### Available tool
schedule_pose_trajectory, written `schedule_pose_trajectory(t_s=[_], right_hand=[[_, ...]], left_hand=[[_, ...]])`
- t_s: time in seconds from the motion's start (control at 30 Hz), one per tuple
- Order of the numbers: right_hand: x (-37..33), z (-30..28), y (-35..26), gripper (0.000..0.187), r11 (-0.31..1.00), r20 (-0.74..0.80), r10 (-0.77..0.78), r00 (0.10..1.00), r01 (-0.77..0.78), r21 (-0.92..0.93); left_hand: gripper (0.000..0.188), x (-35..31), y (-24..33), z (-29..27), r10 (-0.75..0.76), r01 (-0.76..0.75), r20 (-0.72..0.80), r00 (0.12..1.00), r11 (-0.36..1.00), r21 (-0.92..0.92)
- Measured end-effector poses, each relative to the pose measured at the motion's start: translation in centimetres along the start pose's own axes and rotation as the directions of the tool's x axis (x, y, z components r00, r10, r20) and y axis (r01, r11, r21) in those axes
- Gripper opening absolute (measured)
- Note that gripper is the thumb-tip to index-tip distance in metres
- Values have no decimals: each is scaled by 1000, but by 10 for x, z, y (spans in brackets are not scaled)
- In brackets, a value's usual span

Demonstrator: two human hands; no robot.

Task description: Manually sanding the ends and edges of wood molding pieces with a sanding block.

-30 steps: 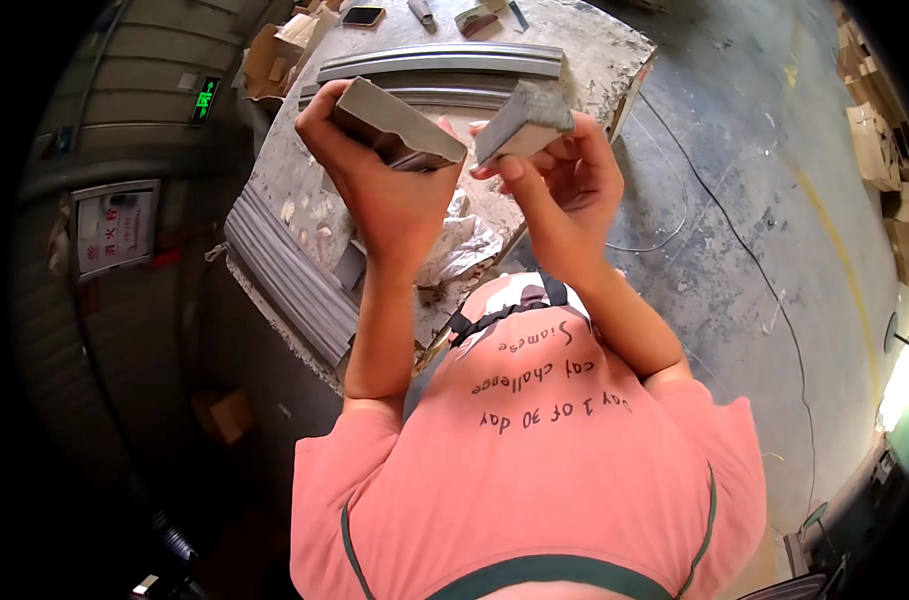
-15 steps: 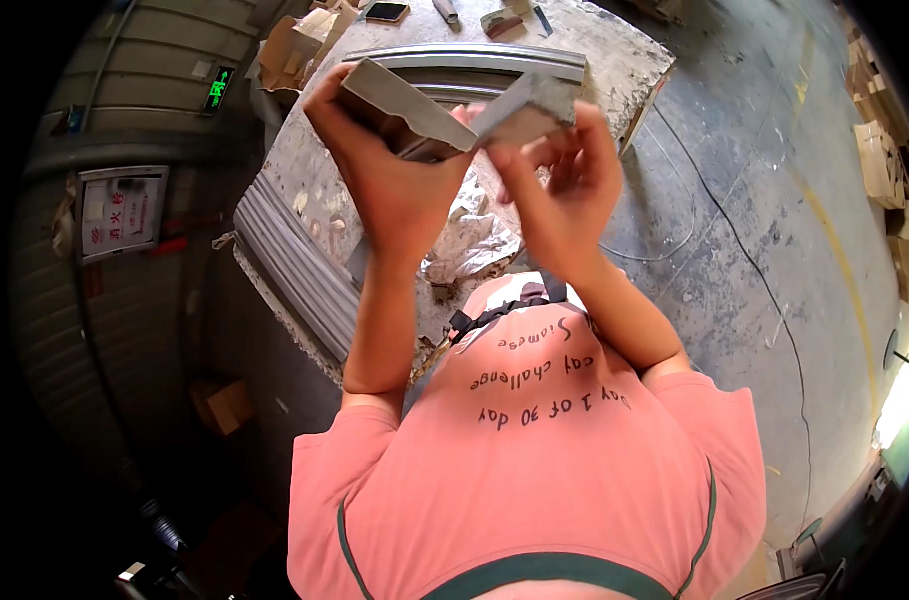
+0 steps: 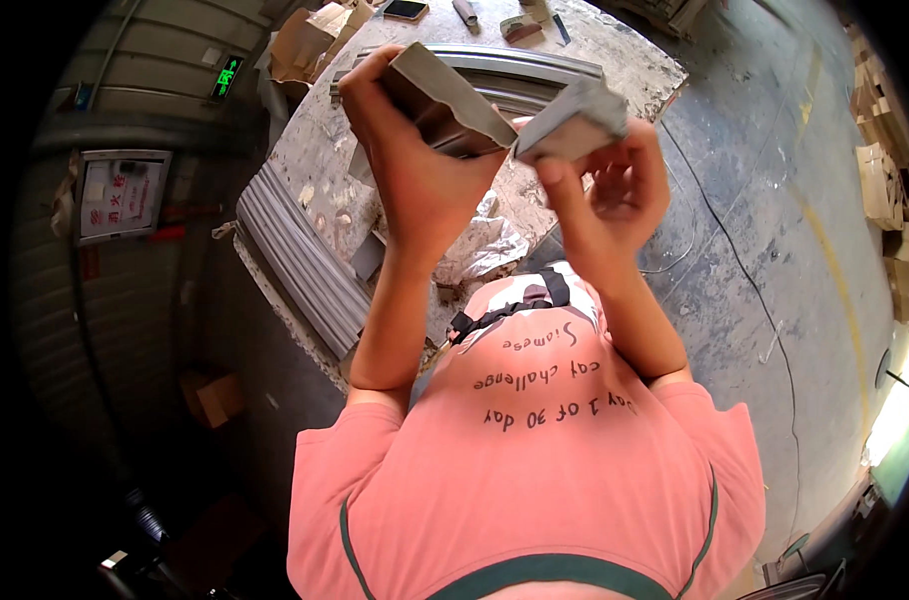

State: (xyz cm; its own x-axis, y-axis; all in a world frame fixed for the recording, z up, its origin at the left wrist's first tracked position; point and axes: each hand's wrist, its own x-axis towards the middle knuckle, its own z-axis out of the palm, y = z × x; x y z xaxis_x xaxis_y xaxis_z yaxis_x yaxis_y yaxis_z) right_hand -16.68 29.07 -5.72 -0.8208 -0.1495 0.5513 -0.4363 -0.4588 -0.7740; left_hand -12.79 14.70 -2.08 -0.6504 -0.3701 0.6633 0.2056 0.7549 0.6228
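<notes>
Above the table, my left hand (image 3: 420, 185) is wrapped round a grey moulding piece (image 3: 455, 95) with a wavy profiled edge. Between the thumb and fingers of my right hand (image 3: 620, 205) is a second, shorter grey moulding piece (image 3: 575, 125), tilted the other way. The near ends of the two pieces come together in a V; whether they touch I cannot tell. Some right-hand fingers are hidden behind the shorter piece. Beneath them, long grey moulding strips (image 3: 550, 62) lie across the table.
The worn table (image 3: 640, 60) carries a bundle of grey strips (image 3: 300, 255) at its left edge and a crumpled whitish sheet (image 3: 497, 245) nearby. A phone (image 3: 407, 10) lies at the back, beside a cardboard box (image 3: 305, 45). A dark cable (image 3: 740, 250) crosses the floor on the right.
Both hands have shifted to the right with their moulding pieces. My right hand has also come down slightly, and its piece is turned a little. The view has shifted slightly too.
</notes>
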Motion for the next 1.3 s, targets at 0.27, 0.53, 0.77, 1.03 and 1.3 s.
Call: schedule_pose_trajectory(t_s=[0.27, 0.53, 0.77, 1.03, 1.3], right_hand=[[3, -12, 1, 38, 978, -80, -73, 994, 56, -201], [10, -28, 4, 33, 917, -35, -96, 995, 75, -393], [14, -27, -17, 35, 913, 11, -177, 984, 168, -371], [24, -42, -9, 29, 784, 124, -218, 968, 249, -569], [14, -63, -19, 28, 797, 34, -216, 976, 197, -572]], left_hand=[[82, -2, 1, 6, 39, -40, 8, 999, 998, 48], [84, -5, 4, 23, 27, -25, -13, 1000, 994, 109], [77, -7, -4, 47, 162, -139, -126, 979, 975, 176], [80, -13, -10, 69, 154, -155, 17, 988, 977, 150], [89, -18, -7, 82, 121, -137, 113, 986, 980, 147]])
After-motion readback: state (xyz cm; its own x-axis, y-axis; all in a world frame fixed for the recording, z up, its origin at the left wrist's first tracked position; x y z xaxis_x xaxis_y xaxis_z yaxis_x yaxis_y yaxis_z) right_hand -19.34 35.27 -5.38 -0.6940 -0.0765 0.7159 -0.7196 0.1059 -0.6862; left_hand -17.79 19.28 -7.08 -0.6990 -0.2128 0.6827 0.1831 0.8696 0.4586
